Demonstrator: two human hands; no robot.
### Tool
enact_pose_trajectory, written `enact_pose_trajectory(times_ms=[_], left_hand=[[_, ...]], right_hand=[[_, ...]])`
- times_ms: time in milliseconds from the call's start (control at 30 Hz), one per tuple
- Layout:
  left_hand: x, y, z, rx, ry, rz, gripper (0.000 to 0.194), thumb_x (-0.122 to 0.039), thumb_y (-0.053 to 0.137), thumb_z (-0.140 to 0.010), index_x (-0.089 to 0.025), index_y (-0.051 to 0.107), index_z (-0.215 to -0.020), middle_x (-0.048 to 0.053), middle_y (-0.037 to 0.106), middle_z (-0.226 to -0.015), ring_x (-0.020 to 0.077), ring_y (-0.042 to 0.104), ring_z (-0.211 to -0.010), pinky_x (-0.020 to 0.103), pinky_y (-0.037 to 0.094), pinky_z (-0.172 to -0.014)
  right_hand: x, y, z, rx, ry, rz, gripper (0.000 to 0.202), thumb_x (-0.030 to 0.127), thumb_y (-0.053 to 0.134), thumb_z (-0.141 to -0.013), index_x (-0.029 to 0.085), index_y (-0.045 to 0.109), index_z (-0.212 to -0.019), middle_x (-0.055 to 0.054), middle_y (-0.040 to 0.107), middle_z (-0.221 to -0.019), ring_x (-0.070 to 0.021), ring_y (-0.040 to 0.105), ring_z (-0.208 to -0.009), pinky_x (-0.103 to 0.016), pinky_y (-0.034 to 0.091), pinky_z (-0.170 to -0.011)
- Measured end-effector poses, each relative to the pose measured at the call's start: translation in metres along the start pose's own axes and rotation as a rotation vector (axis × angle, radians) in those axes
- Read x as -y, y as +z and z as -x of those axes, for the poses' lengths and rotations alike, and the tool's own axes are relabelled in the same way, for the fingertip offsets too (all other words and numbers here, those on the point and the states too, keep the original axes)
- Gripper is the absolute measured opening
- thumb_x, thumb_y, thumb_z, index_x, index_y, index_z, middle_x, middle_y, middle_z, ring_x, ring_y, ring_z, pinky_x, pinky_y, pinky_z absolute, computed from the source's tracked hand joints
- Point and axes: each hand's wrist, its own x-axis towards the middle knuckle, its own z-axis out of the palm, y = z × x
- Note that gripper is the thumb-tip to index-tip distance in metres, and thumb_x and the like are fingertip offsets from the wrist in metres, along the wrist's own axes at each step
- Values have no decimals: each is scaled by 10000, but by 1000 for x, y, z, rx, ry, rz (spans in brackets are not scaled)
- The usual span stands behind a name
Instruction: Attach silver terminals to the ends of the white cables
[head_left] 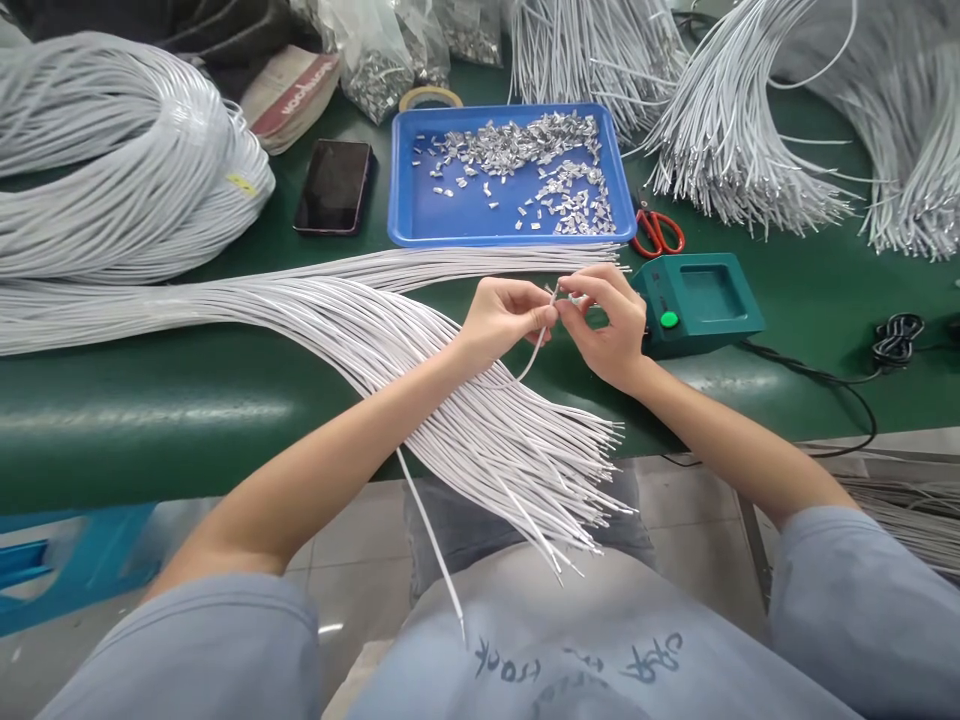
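A single white wire (534,358) curves up out of the fanned bundle of white wires (465,410), and my left hand (504,318) pinches it close to its end. Facing it, my right hand (611,328) has thumb and forefinger drawn together at the wire's tip. Whatever those fingertips hold is too small to make out. Beyond both hands, a blue tray (461,222) carries many small metal terminals (536,145). Just right of my right hand stands a green device (724,330) with a bright green button (670,319).
Red-handled scissors (658,232) lie beside the tray, a phone (334,187) to its left. Coiled wire (150,170) fills the left; more wire bundles (750,130) lie back right. Bags of metal parts (379,80) and a tape roll (430,97) sit behind. A black cable (817,370) runs right.
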Motion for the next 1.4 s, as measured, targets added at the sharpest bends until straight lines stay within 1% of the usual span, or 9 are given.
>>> enact_pose_trajectory(times_ms=[167, 333, 433, 700, 900, 1033, 1200, 1300, 1400], left_hand=[[0, 0, 0, 0, 0, 16, 477, -512, 870, -521, -109, 678, -689, 2, 619, -557, 97, 604, -493, 211, 517, -477], [-1, 1, 1, -6, 11, 7, 461, -498, 876, -518, -112, 685, -683, 3, 631, -565, 92, 600, -489, 204, 510, -474], [0, 1, 1, -14, 22, -23, 443, -492, 869, -540, -113, 688, -679, 10, 636, -565, 92, 591, -486, 212, 499, -472], [3, 3, -1, -25, 41, -51, 422, -446, 895, -498, -114, 675, -637, -11, 599, -504, 77, 553, -444, 204, 464, -451], [1, 7, 2, -9, 8, 19, 435, -452, 890, -509, -102, 690, -673, -3, 625, -561, 90, 601, -502, 210, 493, -494], [1, 7, 3, 10, -19, 71, 427, -466, 876, -536, -104, 714, -696, 11, 651, -589, 93, 613, -527, 213, 504, -517], [2, 7, 3, 17, 8, 86, 387, -448, 872, -554, -113, 724, -678, 10, 655, -584, 90, 613, -535, 208, 505, -529], [3, 6, 3, 22, 18, 84, 374, -448, 856, -592, -112, 728, -695, 17, 667, -613, 86, 610, -548, 207, 505, -536], [3, 5, 4, 33, 10, 65, 392, -471, 834, -622, -107, 731, -727, 38, 694, -674, 89, 612, -563, 216, 511, -550]], right_hand=[[5, -2, -1, 4, 36, -71, 46, 232, 590, -836, 234, 613, -797, -26, 628, -802, -153, 599, -753, -274, 483, -519], [7, -4, -2, 60, 210, -325, 115, 276, 575, -846, 228, 631, -935, -32, 649, -896, -137, 614, -793, -251, 511, -555], [4, -3, -2, 72, 274, -450, 171, 289, 629, -817, 240, 638, -981, -11, 659, -864, -128, 628, -785, -240, 521, -567], [-1, -1, -3, 67, 396, -412, 242, 359, 695, -779, 250, 629, -985, 18, 625, -772, -125, 629, -730, -262, 536, -577], [5, -3, -5, 61, 577, -594, 300, 365, 781, -709, 266, 641, -956, 36, 624, -710, -120, 626, -681, -275, 553, -632], [5, -6, -5, 110, 691, -669, 412, 422, 784, -699, 301, 635, -1063, 36, 637, -734, -129, 606, -671, -301, 551, -628], [7, -8, -6, 143, 729, -717, 474, 429, 771, -707, 332, 612, -1143, 49, 615, -731, -116, 575, -643, -286, 534, -594], [12, -7, -7, 139, 713, -700, 430, 399, 743, -730, 303, 612, -1128, 41, 588, -716, -115, 563, -622, -292, 533, -587], [13, -5, -6, 108, 642, -601, 332, 356, 692, -771, 281, 613, -1085, 29, 564, -733, -112, 546, -614, -300, 531, -594]])
